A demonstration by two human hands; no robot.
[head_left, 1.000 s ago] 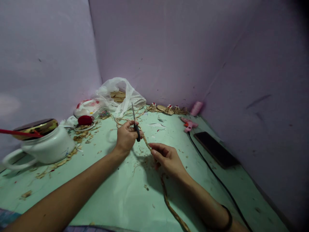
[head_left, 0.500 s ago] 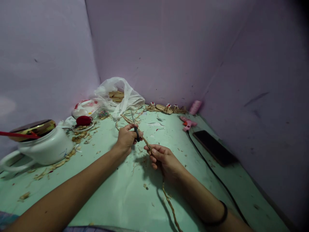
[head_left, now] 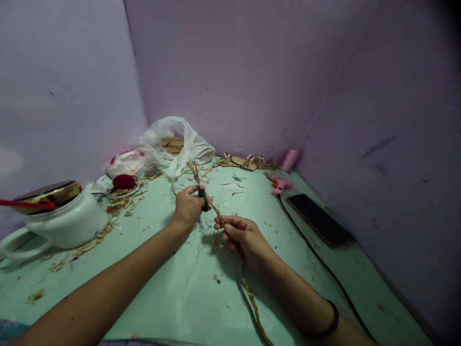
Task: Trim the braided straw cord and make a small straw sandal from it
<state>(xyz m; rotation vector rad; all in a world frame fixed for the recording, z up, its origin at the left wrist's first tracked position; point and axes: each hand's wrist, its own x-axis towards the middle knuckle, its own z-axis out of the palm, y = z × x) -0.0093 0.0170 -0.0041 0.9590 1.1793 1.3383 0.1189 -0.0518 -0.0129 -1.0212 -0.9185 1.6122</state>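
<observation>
My left hand is closed on a pair of black-handled scissors, whose thin blades point away from me toward the back of the table. A tan braided cord passes beside the scissors, and my right hand pinches it between thumb and fingers. From under the right hand the cord hangs on toward the front edge. Its far end lies loosely near the plastic bag. Whether the left fingers also grip the cord cannot be made out.
A white pot stands at left, near a red pincushion-like object and dry scraps. Behind lies a plastic bag with straw-coloured strips. Small woven pieces, a pink spool, a pink glue gun and a phone line the back and right.
Both hands stay almost in place on the scissors and cord. The cord's far end beyond the scissors has shifted slightly, and the view has moved a little.
</observation>
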